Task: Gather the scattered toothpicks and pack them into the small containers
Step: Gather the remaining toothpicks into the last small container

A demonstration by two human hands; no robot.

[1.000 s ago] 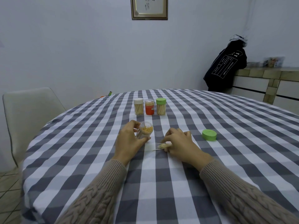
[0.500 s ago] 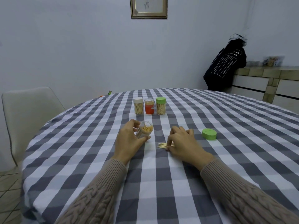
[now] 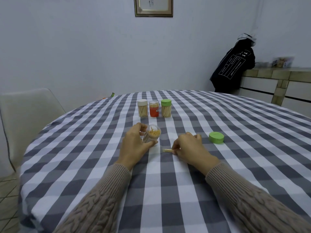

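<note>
My left hand (image 3: 134, 147) grips a small clear container (image 3: 152, 134), tilted with its open mouth toward me and partly filled with toothpicks. My right hand (image 3: 190, 148) rests on the checked tablecloth and pinches a small bundle of toothpicks (image 3: 167, 150) whose tips stick out to the left. A loose green lid (image 3: 216, 137) lies just right of that hand. Three closed containers stand in a row farther back: white-lidded (image 3: 142, 108), orange with a clear lid (image 3: 154, 108), green-lidded (image 3: 166, 108).
The round table (image 3: 235, 165) is covered by a grey and white checked cloth. A pale chair (image 3: 28, 111) stands at the left edge. A dark jacket (image 3: 234, 68) hangs by a tiled counter (image 3: 286, 84) at the back right.
My right hand has drawn the spread toothpicks into a tighter bundle and shifted slightly. The left hand and its container have stayed almost still.
</note>
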